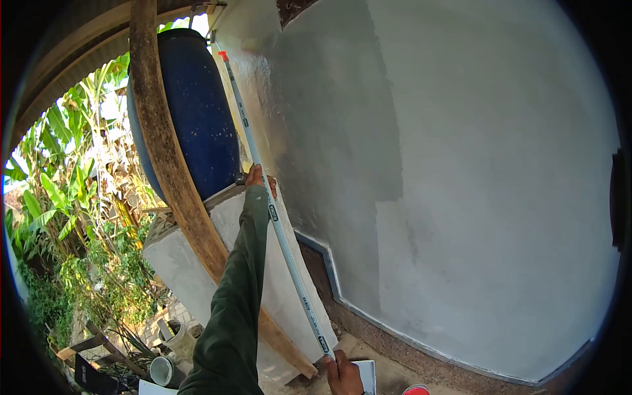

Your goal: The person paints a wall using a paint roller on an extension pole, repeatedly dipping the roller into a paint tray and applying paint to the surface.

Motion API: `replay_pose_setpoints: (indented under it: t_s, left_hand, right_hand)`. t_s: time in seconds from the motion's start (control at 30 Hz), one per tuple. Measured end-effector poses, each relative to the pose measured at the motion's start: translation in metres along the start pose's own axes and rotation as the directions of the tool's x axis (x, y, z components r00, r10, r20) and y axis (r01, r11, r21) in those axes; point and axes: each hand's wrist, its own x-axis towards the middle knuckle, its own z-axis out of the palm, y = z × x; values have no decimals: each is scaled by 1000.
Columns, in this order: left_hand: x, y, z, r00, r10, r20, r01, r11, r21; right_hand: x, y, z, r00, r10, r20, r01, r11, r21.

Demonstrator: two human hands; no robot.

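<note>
Head view: I see left hand (254, 178) and right hand (345, 376) clasping a pale bar (288, 255). At ten o'clock, a blue barrel (199, 115) hides its contents.

We hold a long, pale pole (289, 250) slantwise across our view with both hands. Our left hand (261, 181), at the end of a dark green sleeve (230, 296), is wrapped around it partway up, while our right hand (345, 376) grips it near the bottom edge. A red tip (222, 56) marks the pole's far end, beside a blue barrel (201, 118) set on a pale block (178, 253). A curved-looking wooden post (168, 148) crosses in front of both. To the right we see a grey wall (500, 164) with a darker patch (336, 99); to the left, leafy plants (59, 131) and, below them, a bucket (164, 372).
</note>
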Motion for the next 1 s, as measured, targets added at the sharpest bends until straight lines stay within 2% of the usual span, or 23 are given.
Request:
replay_pose_setpoints:
  t_s: [0.07,0.13,0.17,0.23,0.27,0.33,0.43,0.57,0.63,0.67,0.73,0.77,0.83,0.87,1.0]
  left_hand:
    - [-20,-8,9,999,-19,-34,21,999,45]
    - [-46,-12,22,997,-35,-71,41,995,89]
    - [-62,-13,30,997,-47,-64,53,995,84]
    - [-94,-15,43,997,-59,-58,64,995,80]
    - [-111,-14,49,997,-50,-51,55,993,107]
    - [-138,-13,59,998,-39,-49,45,990,133]
    - [-157,-13,64,994,-73,-76,81,991,110]
    - [-129,-14,53,995,-70,-69,77,992,101]
    - [-102,-10,42,998,-49,-50,54,993,107]
    - [-85,-8,35,995,-58,-81,68,990,121]
    - [-55,-3,25,992,-70,-107,84,987,134]
    - [-41,-1,21,995,-29,-97,40,993,115]
    - [-8,-1,14,994,36,-106,-24,994,110]
    - [1,6,16,993,28,-117,-13,992,124]
    - [28,21,14,994,-17,-110,33,990,140]
  right_hand:
    - [-13,-9,-17,1000,-15,10,14,998,63]
    - [-28,-33,-43,979,183,91,-189,980,67]
    - [-35,-28,-49,979,180,93,-187,980,65]
    - [-59,-7,-56,998,58,-19,-59,998,-34]
    - [-71,0,-62,998,57,-17,-57,998,-35]
    - [-92,12,-73,987,151,57,-146,986,-75]
    - [-108,21,-78,985,156,79,-146,983,-114]
    - [-89,10,-70,986,147,83,-141,988,-70]
    - [-68,2,-59,1000,-16,13,17,996,-82]
    - [-56,-10,-54,997,-72,-23,72,997,-12]
    - [-37,-15,-43,998,-62,-11,62,996,-57]
    - [-28,-16,-38,999,-48,6,49,994,-99]
    - [-11,-29,-28,998,-54,-29,52,998,-42]
    - [-2,-33,-24,996,-61,-59,62,998,18]
    - [23,-33,-15,997,-60,-39,58,997,-45]
